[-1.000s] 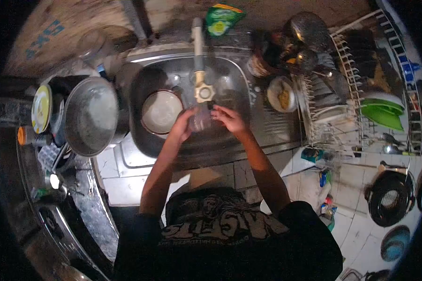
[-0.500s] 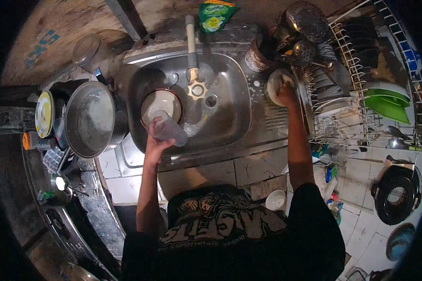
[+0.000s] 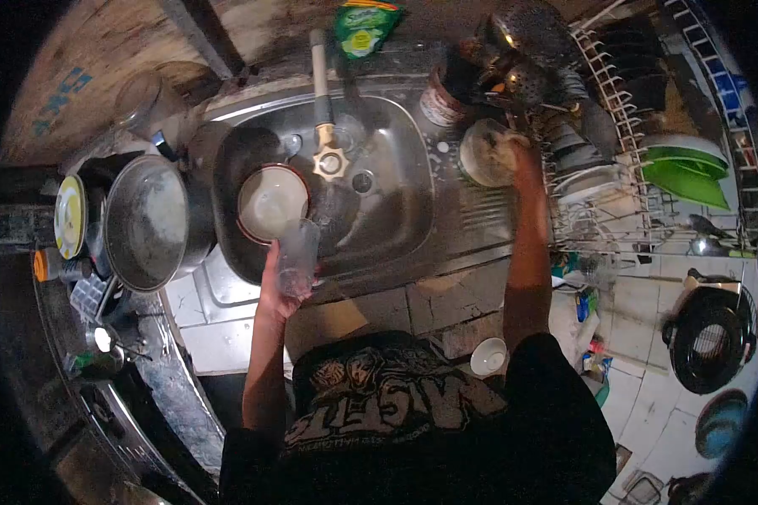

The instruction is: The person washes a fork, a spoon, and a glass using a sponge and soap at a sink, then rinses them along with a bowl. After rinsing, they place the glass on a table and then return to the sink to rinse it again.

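moved: clear plastic tumbler (image 3: 297, 257) lifted upright from its tilt, now over near rim of steel sink (image 3: 396, 227)
left hand (image 3: 280, 284): wrapped round tumbler base
right hand (image 3: 514, 151): still reaching into small round soap tub (image 3: 483, 153), grip hidden
meaning: likely fetching soap

Dim kitchen seen from above, lit weakly, corners lost in darkness. Stainless steel sink (image 3: 396, 194) set into a counter (image 3: 227, 328) faced with pale tiles, some cracked along the front edge. Tap (image 3: 322, 101) reaching over the basin from the back edge. Rough, stained wall (image 3: 101, 59) behind, with faint blue lettering at far left. White wire dish rack (image 3: 640, 194) at the counter's right end, green plates (image 3: 691, 181) stacked in it. Large metal pot (image 3: 147, 223) at the left end, just beside the basin. Pale tiled floor (image 3: 648, 404) at lower right, a dark round pan (image 3: 707, 341) above it.
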Demonstrator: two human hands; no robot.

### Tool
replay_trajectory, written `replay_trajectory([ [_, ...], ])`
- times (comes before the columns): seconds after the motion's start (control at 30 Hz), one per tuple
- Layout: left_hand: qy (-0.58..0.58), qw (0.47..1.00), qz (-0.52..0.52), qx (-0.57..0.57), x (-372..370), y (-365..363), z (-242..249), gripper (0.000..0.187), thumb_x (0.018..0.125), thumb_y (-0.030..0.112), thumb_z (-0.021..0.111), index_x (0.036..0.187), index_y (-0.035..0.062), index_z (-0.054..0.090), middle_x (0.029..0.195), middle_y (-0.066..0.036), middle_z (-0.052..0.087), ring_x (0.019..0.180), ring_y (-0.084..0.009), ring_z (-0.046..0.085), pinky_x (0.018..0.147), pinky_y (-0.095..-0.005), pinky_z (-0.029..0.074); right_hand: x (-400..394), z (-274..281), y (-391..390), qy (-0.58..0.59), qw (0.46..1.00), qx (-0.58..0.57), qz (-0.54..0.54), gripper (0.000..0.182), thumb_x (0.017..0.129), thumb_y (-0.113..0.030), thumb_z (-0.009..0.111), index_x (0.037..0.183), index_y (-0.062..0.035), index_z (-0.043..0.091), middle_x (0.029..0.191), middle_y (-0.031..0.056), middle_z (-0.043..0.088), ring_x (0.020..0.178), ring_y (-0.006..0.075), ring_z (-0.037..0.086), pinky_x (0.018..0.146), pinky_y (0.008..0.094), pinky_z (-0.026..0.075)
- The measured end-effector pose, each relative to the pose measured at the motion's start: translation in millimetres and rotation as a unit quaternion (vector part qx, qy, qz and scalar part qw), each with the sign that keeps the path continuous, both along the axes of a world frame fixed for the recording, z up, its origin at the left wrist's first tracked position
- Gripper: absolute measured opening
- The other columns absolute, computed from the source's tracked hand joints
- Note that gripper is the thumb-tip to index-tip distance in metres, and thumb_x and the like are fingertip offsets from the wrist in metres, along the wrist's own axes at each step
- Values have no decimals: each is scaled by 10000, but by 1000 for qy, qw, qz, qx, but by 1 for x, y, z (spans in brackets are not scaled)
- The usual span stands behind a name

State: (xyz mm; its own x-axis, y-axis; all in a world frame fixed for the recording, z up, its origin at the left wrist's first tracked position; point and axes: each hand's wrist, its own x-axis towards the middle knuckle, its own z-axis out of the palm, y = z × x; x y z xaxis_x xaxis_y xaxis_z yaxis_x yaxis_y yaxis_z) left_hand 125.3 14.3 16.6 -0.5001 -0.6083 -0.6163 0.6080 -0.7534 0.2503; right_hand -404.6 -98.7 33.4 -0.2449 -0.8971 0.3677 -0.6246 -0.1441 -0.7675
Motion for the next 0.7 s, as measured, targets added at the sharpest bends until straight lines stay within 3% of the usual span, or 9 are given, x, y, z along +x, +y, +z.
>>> replay_trajectory([
  [0.07,-4,999,-30,-14,-8,-3,0,618,866,612,466,1132,59,539,826,-130,646,610,-227,652,473,-293,544,7,-5,-17,-203,975,71,-58,221,829,-200,581,941,-25,656,727,89,585,652,201,528,651,354,434],
  [0.17,-100,993,-66,-2,-25,-8,5,720,848,656,457,1189,23,503,934,-141,616,818,-203,635,610,-359,532,35,16,-18,-80,937,238,-243,208,833,-183,557,936,-27,648,814,139,626,743,258,590,685,397,457],
  [0.27,-194,977,-90,8,-43,-12,21,710,845,596,538,1244,14,463,1081,-135,583,1019,-200,575,772,-362,496,-8,-47,-35,130,948,217,-195,218,842,-190,536,949,-37,650,816,177,629,755,269,611,668,418,472],
  [0.4,-228,954,-150,-121,-52,-13,24,707,832,424,652,1323,0,369,1219,-130,514,1121,-211,503,920,-341,417,2,-35,-38,-47,922,312,-222,410,851,-270,590,1144,16,566,1024,163,599,889,268,583,757,375,463],
  [0.5,-249,915,-159,-275,-58,-19,26,756,785,217,721,1393,58,301,1312,-117,434,1139,-198,476,930,-349,417,2,-22,-35,298,824,468,-116,409,856,-301,587,1110,18,571,993,139,595,862,216,579,711,360,464],
  [0.53,-233,907,-143,-321,-61,-20,34,787,753,141,734,1398,61,289,1314,-121,430,1161,-203,461,958,-345,398,6,18,-20,-17,893,438,107,391,866,-284,575,1128,7,568,1010,117,594,876,187,576,710,339,466],
  [0.57,-217,896,-126,-367,-62,-21,41,828,721,65,746,1402,64,277,1315,-125,425,1183,-207,446,987,-342,379,7,42,-13,-330,822,343,313,376,876,-268,563,1145,-5,565,1027,95,592,890,157,573,710,318,467],
  [0.6,-247,874,-120,-400,-62,-21,46,847,677,6,754,1389,70,299,1285,-118,445,1218,-210,420,1009,-336,360,-13,-59,-24,-41,985,150,78,336,876,-183,550,1177,-32,556,1060,73,590,943,138,570,744,292,472],
  [0.7,-325,811,-71,-482,-62,-19,52,794,670,15,758,1348,66,348,1265,-103,461,1217,-212,426,1029,-343,342,61,27,4,-259,926,233,144,425,871,-209,572,1259,-58,485,1196,120,535,1107,179,522,927,350,437],
])
